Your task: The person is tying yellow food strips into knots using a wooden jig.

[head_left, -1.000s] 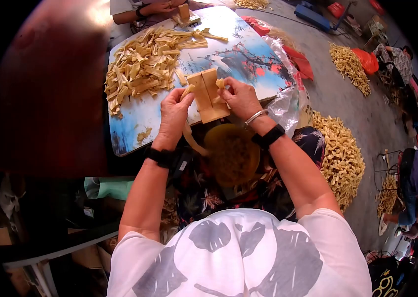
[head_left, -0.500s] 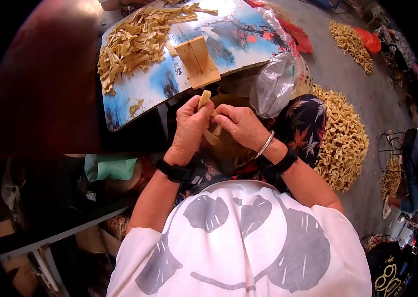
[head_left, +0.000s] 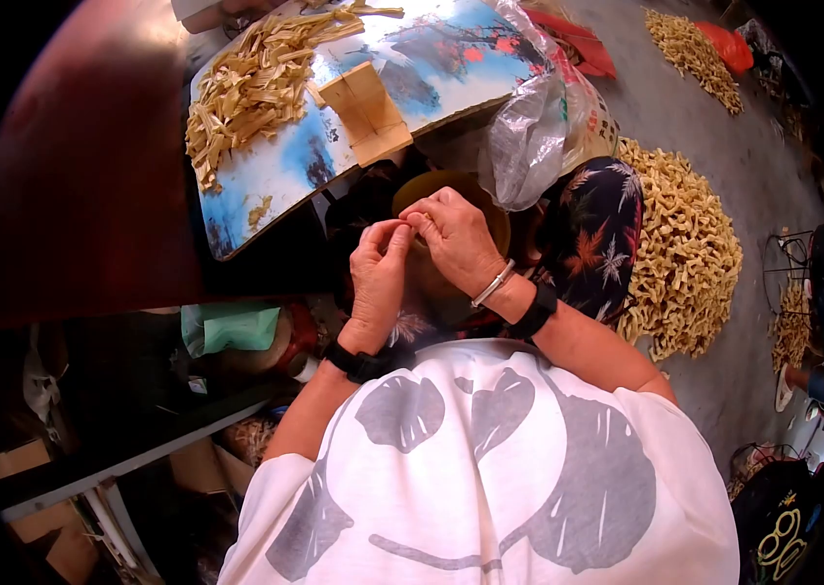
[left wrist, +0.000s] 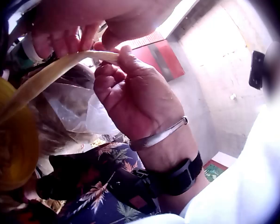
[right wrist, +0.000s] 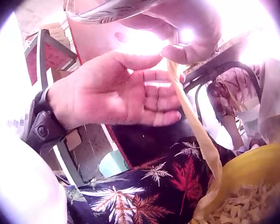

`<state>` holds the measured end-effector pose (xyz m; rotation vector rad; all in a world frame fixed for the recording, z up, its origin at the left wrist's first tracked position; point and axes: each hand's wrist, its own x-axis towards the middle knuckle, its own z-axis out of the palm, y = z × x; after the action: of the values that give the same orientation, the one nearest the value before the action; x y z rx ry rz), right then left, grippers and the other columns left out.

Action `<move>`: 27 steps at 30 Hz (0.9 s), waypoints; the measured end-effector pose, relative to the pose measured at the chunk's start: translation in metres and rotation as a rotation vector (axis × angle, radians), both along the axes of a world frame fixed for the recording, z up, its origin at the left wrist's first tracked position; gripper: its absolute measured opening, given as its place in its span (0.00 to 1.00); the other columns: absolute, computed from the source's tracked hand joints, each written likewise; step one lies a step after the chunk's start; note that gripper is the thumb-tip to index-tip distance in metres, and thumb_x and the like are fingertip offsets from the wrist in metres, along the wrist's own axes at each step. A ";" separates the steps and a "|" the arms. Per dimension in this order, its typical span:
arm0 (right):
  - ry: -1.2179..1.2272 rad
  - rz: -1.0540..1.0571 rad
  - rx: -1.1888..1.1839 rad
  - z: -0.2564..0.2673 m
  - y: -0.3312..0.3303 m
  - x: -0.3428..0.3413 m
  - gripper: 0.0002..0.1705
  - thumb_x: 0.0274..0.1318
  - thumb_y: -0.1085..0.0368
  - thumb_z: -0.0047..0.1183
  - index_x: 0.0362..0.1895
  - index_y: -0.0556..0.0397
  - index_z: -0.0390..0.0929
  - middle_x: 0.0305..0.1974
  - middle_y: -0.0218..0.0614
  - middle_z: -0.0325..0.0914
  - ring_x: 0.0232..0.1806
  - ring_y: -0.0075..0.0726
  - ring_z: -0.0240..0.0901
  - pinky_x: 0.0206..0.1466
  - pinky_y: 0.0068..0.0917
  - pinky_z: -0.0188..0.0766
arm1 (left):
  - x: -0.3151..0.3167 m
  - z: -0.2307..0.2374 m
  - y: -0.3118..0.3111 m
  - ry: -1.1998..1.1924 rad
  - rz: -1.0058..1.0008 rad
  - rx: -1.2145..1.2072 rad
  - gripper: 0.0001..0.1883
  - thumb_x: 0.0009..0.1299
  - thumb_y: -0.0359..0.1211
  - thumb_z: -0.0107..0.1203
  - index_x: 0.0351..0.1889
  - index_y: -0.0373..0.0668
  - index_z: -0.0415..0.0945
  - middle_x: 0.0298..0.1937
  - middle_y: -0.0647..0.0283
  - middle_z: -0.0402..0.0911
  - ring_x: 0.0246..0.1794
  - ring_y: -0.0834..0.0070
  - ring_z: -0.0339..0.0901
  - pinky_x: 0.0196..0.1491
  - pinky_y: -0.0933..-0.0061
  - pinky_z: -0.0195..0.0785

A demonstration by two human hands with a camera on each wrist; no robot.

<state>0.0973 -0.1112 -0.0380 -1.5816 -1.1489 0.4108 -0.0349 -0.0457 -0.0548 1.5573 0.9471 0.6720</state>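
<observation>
In the head view my left hand (head_left: 378,278) and right hand (head_left: 461,244) meet at their fingertips over a yellow basin (head_left: 424,185). A long, pale yellow flat strip (right wrist: 200,135) runs up from the basin (right wrist: 256,163) to my fingers. My right hand (left wrist: 140,98) pinches the upper end of the strip (left wrist: 46,84) between thumb and forefinger. My left hand (right wrist: 112,93) has its thumb and forefinger at the same spot, pinching the strip, its other fingers loosely extended. Small pale pieces lie in the basin.
A wooden stand (head_left: 368,112) sits on the table's (head_left: 227,214) near edge, beside a pile of yellow strips (head_left: 256,88). Clear plastic (head_left: 529,136) hangs at the right corner. A large heap of knotted pieces (head_left: 680,253) lies on the floor at right.
Both hands have moved from the wooden stand back toward the body, over the basin, and come together. The bundle seen between the fingers half a second ago is now hidden by them.
</observation>
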 end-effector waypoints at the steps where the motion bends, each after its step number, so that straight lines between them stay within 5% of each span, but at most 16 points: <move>1: -0.006 0.050 0.019 0.004 -0.004 0.000 0.09 0.60 0.62 0.54 0.37 0.54 0.82 0.34 0.43 0.75 0.37 0.49 0.74 0.41 0.37 0.72 | -0.003 0.002 0.000 -0.029 0.021 -0.263 0.12 0.77 0.39 0.51 0.46 0.40 0.78 0.34 0.70 0.81 0.34 0.83 0.77 0.36 0.83 0.71; 3: -0.018 0.150 0.059 0.011 -0.014 0.001 0.07 0.59 0.64 0.55 0.36 0.54 0.81 0.34 0.42 0.75 0.36 0.49 0.75 0.39 0.37 0.73 | -0.011 0.007 0.001 -0.085 0.068 -0.787 0.15 0.77 0.42 0.51 0.45 0.40 0.78 0.35 0.68 0.82 0.35 0.80 0.79 0.37 0.81 0.73; 4: -0.022 0.242 0.076 0.011 -0.020 -0.002 0.04 0.57 0.67 0.55 0.35 0.53 0.80 0.33 0.42 0.75 0.34 0.50 0.75 0.38 0.35 0.74 | -0.013 0.006 0.003 -0.268 -0.064 -1.052 0.16 0.76 0.43 0.50 0.44 0.39 0.78 0.36 0.65 0.83 0.37 0.76 0.81 0.39 0.76 0.76; 7: -0.110 0.410 0.223 0.011 -0.035 -0.012 0.03 0.55 0.70 0.55 0.35 0.52 0.78 0.33 0.42 0.75 0.34 0.50 0.76 0.38 0.34 0.74 | -0.005 0.010 -0.003 -0.281 -0.081 -1.023 0.12 0.72 0.41 0.57 0.42 0.42 0.77 0.39 0.61 0.80 0.36 0.72 0.80 0.39 0.72 0.76; 11: -0.200 0.150 0.193 0.023 -0.049 -0.007 0.07 0.52 0.75 0.53 0.37 0.52 0.77 0.34 0.43 0.75 0.36 0.50 0.76 0.39 0.36 0.75 | 0.003 0.015 -0.007 -0.151 -0.072 -0.733 0.10 0.69 0.27 0.58 0.47 0.38 0.76 0.39 0.61 0.80 0.36 0.72 0.80 0.37 0.73 0.76; 12: -0.209 0.137 0.172 0.017 -0.048 0.000 0.14 0.46 0.76 0.53 0.41 0.53 0.77 0.35 0.44 0.76 0.40 0.52 0.75 0.44 0.38 0.75 | 0.004 0.013 -0.008 -0.036 -0.141 -0.472 0.09 0.68 0.27 0.58 0.46 0.40 0.77 0.38 0.60 0.80 0.34 0.70 0.79 0.36 0.71 0.75; 16: -0.356 0.085 0.189 0.009 -0.052 0.009 0.17 0.44 0.79 0.53 0.43 0.54 0.77 0.37 0.42 0.76 0.40 0.50 0.76 0.44 0.37 0.76 | 0.010 0.019 -0.015 0.404 -0.350 0.619 0.08 0.65 0.25 0.57 0.40 0.47 0.82 0.33 0.55 0.76 0.30 0.58 0.77 0.32 0.61 0.72; 19: -0.263 -0.002 0.099 0.002 -0.050 0.010 0.16 0.48 0.79 0.53 0.43 0.52 0.77 0.38 0.41 0.76 0.38 0.47 0.77 0.42 0.35 0.76 | 0.014 0.041 -0.023 0.477 -0.365 0.811 0.06 0.64 0.21 0.57 0.38 0.39 0.79 0.32 0.57 0.73 0.31 0.55 0.76 0.33 0.67 0.71; 22: 0.129 0.038 0.119 -0.007 -0.038 0.012 0.14 0.54 0.78 0.52 0.45 0.53 0.76 0.37 0.38 0.75 0.38 0.39 0.78 0.41 0.31 0.76 | 0.012 0.046 -0.023 0.360 -0.415 0.891 0.06 0.65 0.20 0.55 0.37 0.40 0.78 0.35 0.56 0.74 0.33 0.56 0.78 0.34 0.66 0.72; 25: 0.666 0.061 -0.134 0.016 -0.041 0.013 0.12 0.56 0.76 0.55 0.45 0.54 0.75 0.37 0.38 0.75 0.36 0.36 0.79 0.40 0.28 0.76 | 0.014 0.049 -0.025 0.235 -0.277 0.781 0.08 0.65 0.20 0.54 0.38 0.40 0.78 0.35 0.55 0.75 0.33 0.56 0.78 0.35 0.65 0.73; 27: 0.657 0.012 -0.186 0.016 -0.041 0.010 0.11 0.56 0.73 0.56 0.44 0.55 0.76 0.36 0.37 0.75 0.34 0.34 0.79 0.37 0.28 0.76 | 0.014 0.049 -0.023 0.219 -0.242 0.843 0.08 0.64 0.19 0.54 0.40 0.39 0.77 0.36 0.54 0.75 0.33 0.56 0.78 0.35 0.65 0.73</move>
<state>0.1076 -0.1521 -0.0223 -1.4304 -0.6236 0.9834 -0.0211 -0.0687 -0.0058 2.4846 0.6278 0.7843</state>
